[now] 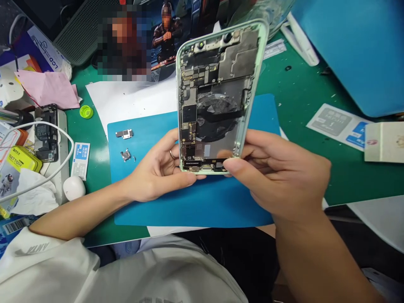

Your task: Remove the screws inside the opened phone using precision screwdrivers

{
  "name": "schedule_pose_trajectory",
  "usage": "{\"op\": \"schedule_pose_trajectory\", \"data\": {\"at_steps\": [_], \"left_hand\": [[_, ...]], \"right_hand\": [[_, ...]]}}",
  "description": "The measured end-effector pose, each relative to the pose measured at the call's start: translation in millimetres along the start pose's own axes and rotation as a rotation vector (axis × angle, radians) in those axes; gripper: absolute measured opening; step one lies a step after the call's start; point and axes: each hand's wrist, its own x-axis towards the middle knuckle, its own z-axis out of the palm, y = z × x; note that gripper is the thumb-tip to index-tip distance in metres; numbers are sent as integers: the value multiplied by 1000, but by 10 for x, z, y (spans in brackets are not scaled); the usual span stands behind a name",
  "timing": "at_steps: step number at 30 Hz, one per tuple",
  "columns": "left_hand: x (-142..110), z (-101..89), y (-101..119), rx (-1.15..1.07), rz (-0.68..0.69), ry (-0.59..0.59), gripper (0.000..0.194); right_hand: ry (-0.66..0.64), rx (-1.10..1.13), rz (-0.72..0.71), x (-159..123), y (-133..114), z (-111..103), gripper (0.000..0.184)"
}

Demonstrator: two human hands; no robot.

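An opened smartphone with a pale green frame is held up, tilted, over the blue mat. Its circuit board, cameras and dark round charging coil face me, and no screen covers them. My left hand grips the lower left corner, the thumb along the bottom edge. My right hand closes on the lower right corner, its thumb over the bottom edge; some fingers are hidden behind the phone. Left of my left hand, a small metal bracket part and another small metal piece lie on the mat.
A white earbud case, a green cap and another opened phone are at the left. A white cable loops there. White tweezers-like tool, a printed card and a box lie at the right.
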Motion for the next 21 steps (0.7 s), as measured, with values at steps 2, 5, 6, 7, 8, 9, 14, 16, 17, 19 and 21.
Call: {"op": "schedule_pose_trajectory", "data": {"at_steps": [2,5,6,7,8,9,14,16,17,19,21], "left_hand": [[0,3,5,-7,-10,1,60],[3,13,13,0,-17,7,61],[4,18,13,8,-20,15,61],[5,24,12,20,-21,30,61],[6,31,8,34,-22,48,61],[6,38,3,51,-21,70,60],[-2,59,-35,106,3,133,51],[-8,60,-47,121,3,139,51],[-11,60,-50,133,0,145,51],[-17,63,-51,154,-4,150,50],[-22,72,-48,157,8,146,49]], "right_hand": [[-3,-7,1,-10,10,-2,40],[-15,-3,-5,-14,18,-6,41],[-16,-4,-10,-12,16,-7,42],[-15,-5,-19,-7,12,-7,42],[-13,-7,-28,-2,7,-5,41],[-12,-10,-38,5,1,-3,41],[-14,-49,-111,31,-2,14,39],[-9,-60,-140,30,10,20,41],[-6,-64,-153,27,17,22,41],[-5,-81,-158,19,28,25,40],[3,-106,-160,9,37,29,37]]}}
